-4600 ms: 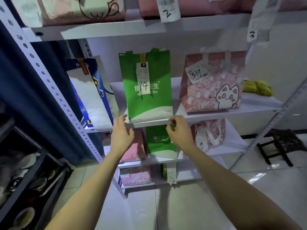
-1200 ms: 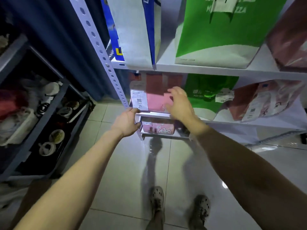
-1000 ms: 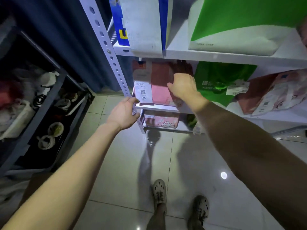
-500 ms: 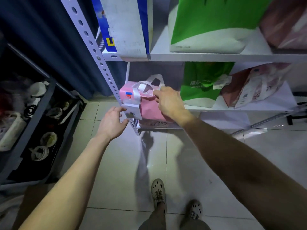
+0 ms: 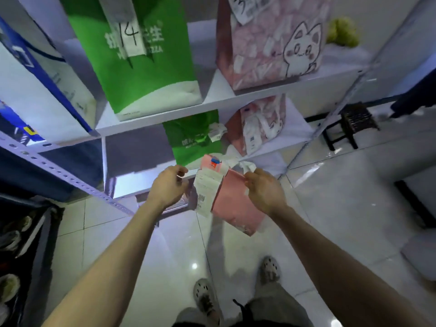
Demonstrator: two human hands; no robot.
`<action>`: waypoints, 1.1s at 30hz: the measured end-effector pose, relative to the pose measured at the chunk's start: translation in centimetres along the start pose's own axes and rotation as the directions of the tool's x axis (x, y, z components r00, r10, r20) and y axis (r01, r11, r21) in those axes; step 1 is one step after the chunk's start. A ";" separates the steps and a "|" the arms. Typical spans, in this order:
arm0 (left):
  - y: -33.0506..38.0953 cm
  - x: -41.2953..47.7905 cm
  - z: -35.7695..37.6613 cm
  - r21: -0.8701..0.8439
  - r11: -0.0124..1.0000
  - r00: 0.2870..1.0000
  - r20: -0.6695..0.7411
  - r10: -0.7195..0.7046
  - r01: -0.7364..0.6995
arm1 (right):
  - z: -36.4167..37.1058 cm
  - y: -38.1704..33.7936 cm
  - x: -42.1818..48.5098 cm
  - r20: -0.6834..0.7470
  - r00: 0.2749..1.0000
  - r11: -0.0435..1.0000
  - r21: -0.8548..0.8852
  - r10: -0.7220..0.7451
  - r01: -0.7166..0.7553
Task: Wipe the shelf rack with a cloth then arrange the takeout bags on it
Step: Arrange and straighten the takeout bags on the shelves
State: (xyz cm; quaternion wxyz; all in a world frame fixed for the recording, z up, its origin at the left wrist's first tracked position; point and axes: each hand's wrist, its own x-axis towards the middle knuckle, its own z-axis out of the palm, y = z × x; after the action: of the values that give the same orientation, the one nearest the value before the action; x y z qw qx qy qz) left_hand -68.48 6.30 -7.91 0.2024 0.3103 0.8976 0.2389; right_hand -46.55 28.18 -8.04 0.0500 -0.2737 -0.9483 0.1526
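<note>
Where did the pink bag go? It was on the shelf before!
The right hand took the pink bag by its white handle and pulled it off the lower shelf; it now hangs in the air. The left hand holds nothing. The green bag marked 14 and cat bag stayed.

Single head-worn wide-angle view, tilted forward and down, close to shelf rack [image 5: 236, 96], taking in both forearms, tiled floor [image 5: 354, 197], feet.

White shelf rack [image 5: 259, 95] — green bag [image 5: 146, 67] and pink cat bag [image 5: 266, 43] on one tier, lower green bag [image 5: 193, 138] beneath
</note>
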 end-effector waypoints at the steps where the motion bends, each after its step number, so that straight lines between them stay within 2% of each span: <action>1: 2.0 1.1 0.6 0.008 0.999 0.999 0.007 0.045 -0.045 | -0.7 1.9 0.3 -0.013 0.999 0.999 0.002 0.047 -0.047; 3: 5.6 3.4 1.8 0.025 0.995 0.995 0.010 0.100 -0.100 | -2.2 5.6 1.3 -0.020 0.993 0.993 0.022 0.117 -0.117; 8: 14.0 9.3 5.3 0.072 0.991 0.991 -0.064 0.121 -0.116 | -4.7 14.7 3.7 -0.098 0.988 0.992 0.064 0.116 -0.110; 11: 19.1 13.2 7.6 -0.012 1.000 0.990 -0.139 0.018 -0.020 | -5.9 19.3 5.2 -0.086 0.985 0.986 0.092 0.150 -0.142; 15: 22.9 18.5 10.4 -0.190 0.972 0.954 -0.240 -0.183 0.139 | -6.4 24.2 6.5 -0.053 0.988 0.985 0.105 0.142 -0.136; 21: 22.0 22.8 13.1 -0.076 0.944 0.886 -0.327 -0.328 0.322 | -6.1 29.1 7.1 -0.014 0.993 0.987 0.116 0.114 -0.112; 26: 21.0 23.1 13.5 0.134 0.947 0.891 -0.397 -0.219 0.293 | -5.8 31.2 7.5 0.011 0.995 0.986 0.128 0.104 -0.105; 30: 21.8 20.1 15.0 0.156 0.964 0.883 -0.454 -0.122 0.214 | -6.5 31.5 7.9 0.027 0.995 0.987 0.127 0.095 -0.098; 33: 23.6 16.8 15.8 0.109 0.977 0.868 -0.483 -0.112 0.186 | -7.6 31.5 8.7 0.025 0.996 0.990 0.110 0.081 -0.083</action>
State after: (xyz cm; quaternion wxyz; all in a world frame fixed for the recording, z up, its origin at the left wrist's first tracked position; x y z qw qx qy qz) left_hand -61.68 38.47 -11.15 -0.0297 0.1866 0.9565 0.2223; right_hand -36.74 60.13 -10.71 0.0491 -0.3077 -0.9268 0.2099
